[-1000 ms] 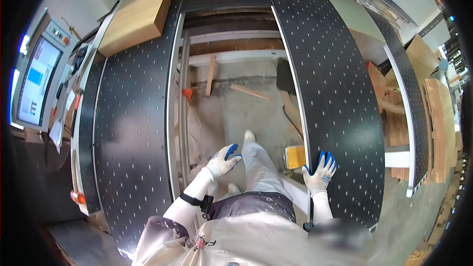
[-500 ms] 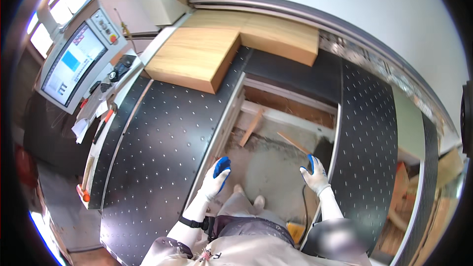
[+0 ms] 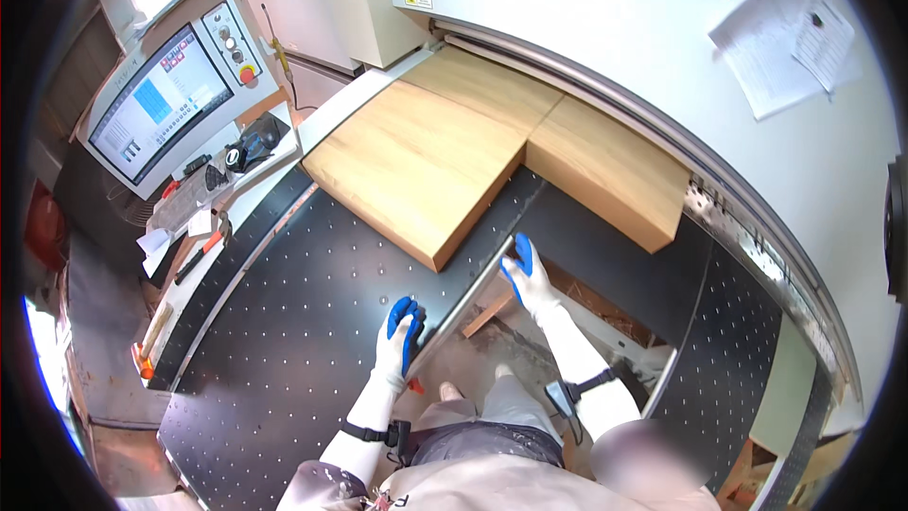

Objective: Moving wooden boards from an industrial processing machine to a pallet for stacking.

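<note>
Left hand (image 3: pixel 401 341), gloved, fingers loosely curled, was by the inner edge of the black dotted table (image 3: pixel 284 312). Right hand (image 3: pixel 530 276), gloved, thumb apart, was near the wood blocks (image 3: pixel 426 166). Monitor (image 3: pixel 161 102) stood at left, orange-and-black tool (image 3: pixel 210 245) below it; papers (image 3: pixel 768 57) hung upper right.

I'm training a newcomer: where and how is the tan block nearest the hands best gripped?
Likely hold the block by two side faces meeting at its near corner, from the near side: they stand exposed, while its back seems to adjoin another block.
</note>
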Demonstrator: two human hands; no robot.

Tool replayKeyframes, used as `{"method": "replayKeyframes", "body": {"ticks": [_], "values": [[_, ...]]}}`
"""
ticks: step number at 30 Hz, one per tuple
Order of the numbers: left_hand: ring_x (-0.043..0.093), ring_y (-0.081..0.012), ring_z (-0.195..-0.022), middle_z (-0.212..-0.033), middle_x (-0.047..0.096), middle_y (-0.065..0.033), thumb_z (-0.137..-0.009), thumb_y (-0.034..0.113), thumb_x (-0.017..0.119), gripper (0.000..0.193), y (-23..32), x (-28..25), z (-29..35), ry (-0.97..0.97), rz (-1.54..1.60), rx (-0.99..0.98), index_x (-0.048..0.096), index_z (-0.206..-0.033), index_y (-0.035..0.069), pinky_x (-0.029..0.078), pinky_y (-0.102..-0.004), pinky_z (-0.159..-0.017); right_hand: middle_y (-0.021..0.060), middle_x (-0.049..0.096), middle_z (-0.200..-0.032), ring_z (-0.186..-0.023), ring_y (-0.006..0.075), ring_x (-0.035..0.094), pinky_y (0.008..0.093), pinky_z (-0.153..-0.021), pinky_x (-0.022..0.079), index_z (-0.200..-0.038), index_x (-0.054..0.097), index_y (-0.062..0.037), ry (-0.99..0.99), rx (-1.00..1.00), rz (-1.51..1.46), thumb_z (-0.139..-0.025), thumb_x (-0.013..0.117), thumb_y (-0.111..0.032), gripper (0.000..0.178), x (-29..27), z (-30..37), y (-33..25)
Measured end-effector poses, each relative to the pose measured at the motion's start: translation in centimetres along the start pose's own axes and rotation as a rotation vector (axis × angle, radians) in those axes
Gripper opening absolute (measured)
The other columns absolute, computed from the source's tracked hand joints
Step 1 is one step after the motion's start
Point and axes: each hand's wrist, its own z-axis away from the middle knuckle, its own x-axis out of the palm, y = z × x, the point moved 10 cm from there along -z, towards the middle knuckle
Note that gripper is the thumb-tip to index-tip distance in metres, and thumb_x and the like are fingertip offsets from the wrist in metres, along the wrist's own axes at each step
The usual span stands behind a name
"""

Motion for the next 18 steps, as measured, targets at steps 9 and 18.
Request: {"method": "replayKeyframes", "body": {"ticks": [9,18], "values": [[0.049,-0.026,-0.127,-0.137,0.049,-0.0146,-0.099,0.029,0.051,0.053,2.6,-0.8,1.0,0.349,-0.184,0.203,0.039,-0.142,0.001,0.039,-0.0376,-0.105,0.0252,-0.009,-0.158,-0.148,0.0307,-0.004,0.0397,-0.12,0.002,-0.149,-0.009,0.0064,0.353,0.068,-0.094,-0.091,0.059,-0.052,0.107,7.2,-14.5,4.2],[0.041,-0.0254,-0.133,-0.144,0.044,-0.0127,-0.103,0.033,0.042,0.054,2.1,-6.1,-1.1,0.666,-0.016,0.432,0.033,-0.146,0.002,0.029,-0.0391,-0.112,0.0246,-0.006,-0.158,-0.147,0.0341,-0.005,0.0431,-0.119,0.0,-0.15,-0.006,0.0049,-0.116,0.19,0.104,-0.091,0.057,-0.054,0.104,6.6,-6.7,3.2]]}}
